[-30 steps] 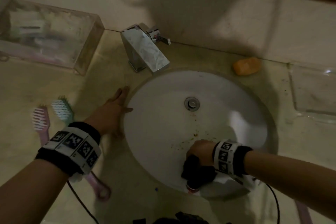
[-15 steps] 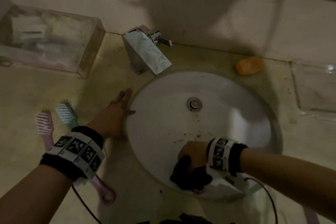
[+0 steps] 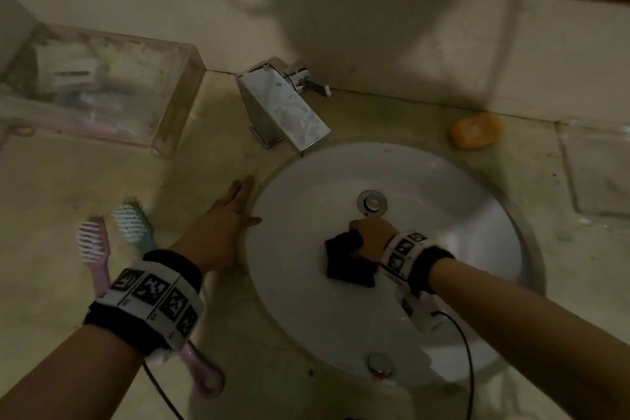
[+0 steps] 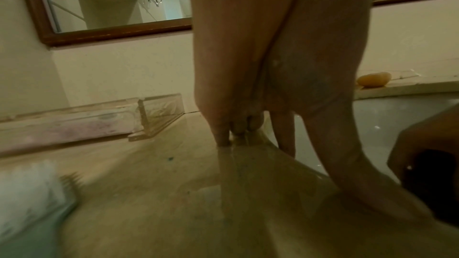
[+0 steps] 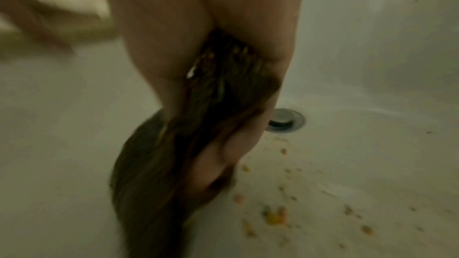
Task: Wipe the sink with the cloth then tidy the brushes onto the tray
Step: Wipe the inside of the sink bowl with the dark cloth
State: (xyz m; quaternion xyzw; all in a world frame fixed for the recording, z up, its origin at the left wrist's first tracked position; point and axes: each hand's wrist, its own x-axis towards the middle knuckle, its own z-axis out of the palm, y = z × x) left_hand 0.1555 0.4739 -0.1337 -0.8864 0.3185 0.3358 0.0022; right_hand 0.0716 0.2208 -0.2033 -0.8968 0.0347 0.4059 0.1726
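Note:
A round white sink (image 3: 460, 181) is set in the beige counter. My right hand (image 3: 370, 237) grips a dark cloth (image 3: 347, 264) and presses it on the basin just below the drain (image 3: 372, 203). In the right wrist view the cloth (image 5: 159, 164) is bunched in my curled fingers, with orange crumbs (image 5: 275, 217) on the basin beside it. My left hand (image 3: 225, 218) lies flat on the counter at the sink's left rim, fingers straight. A pink brush (image 3: 93, 245) and a green brush (image 3: 131, 223) lie on the counter to its left. A clear tray (image 3: 170, 106) stands at the back left.
A chrome faucet (image 3: 286, 109) stands behind the sink. An orange soap bar (image 3: 477, 129) lies at the back right of the counter. A mirror with a brown frame (image 4: 119, 30) hangs above. A cable (image 3: 467, 358) trails from my right wrist over the basin.
My right hand has slid the cloth from the near side of the basin up towards the drain. My left hand has stayed at the rim.

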